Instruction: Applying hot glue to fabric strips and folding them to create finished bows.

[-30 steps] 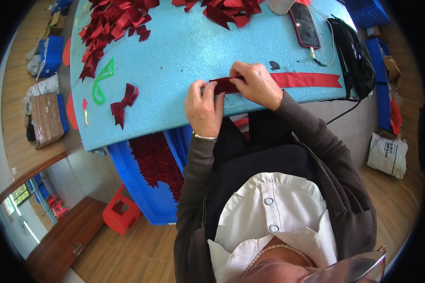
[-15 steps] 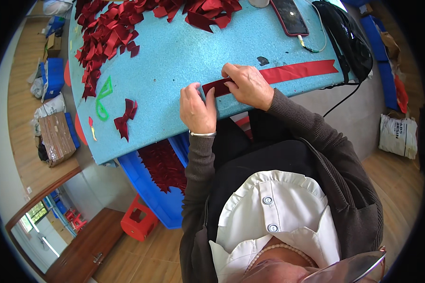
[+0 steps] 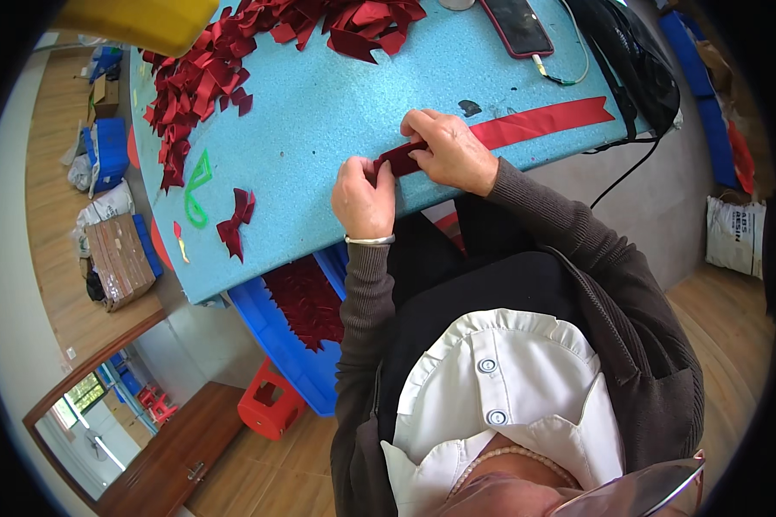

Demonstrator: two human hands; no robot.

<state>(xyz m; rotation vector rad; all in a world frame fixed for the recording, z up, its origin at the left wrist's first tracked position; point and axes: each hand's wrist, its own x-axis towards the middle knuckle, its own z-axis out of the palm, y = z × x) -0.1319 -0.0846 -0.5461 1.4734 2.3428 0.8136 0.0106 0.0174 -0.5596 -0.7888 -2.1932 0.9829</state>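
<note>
A long red ribbon (image 3: 543, 123) with a notched end lies along the near part of the blue table, its darker velvety part (image 3: 403, 158) between my hands. My left hand (image 3: 364, 200), a bracelet at its wrist, pinches the left end of the ribbon between thumb and curled fingers. Just to the right, my right hand (image 3: 455, 153) grips the ribbon with thumb and bent fingers, and the lighter stretch runs out beyond it. A finished dark red bow (image 3: 235, 224) rests left of my hands. Whether the end is folded under my left fingers is hidden.
Dark red ribbon pieces (image 3: 203, 82) are heaped at the far left. A green plastic piece (image 3: 198, 189) lies nearer. A charging phone (image 3: 519, 26) and black bag (image 3: 642, 73) are far right. Below the edge stands a blue bin (image 3: 272, 332); a yellow object (image 3: 147, 24) hangs top left.
My left fingers have closed over the ribbon's left end, which lay flat and visible before. A yellow object has come in at the top left. The whole view has turned slightly.
</note>
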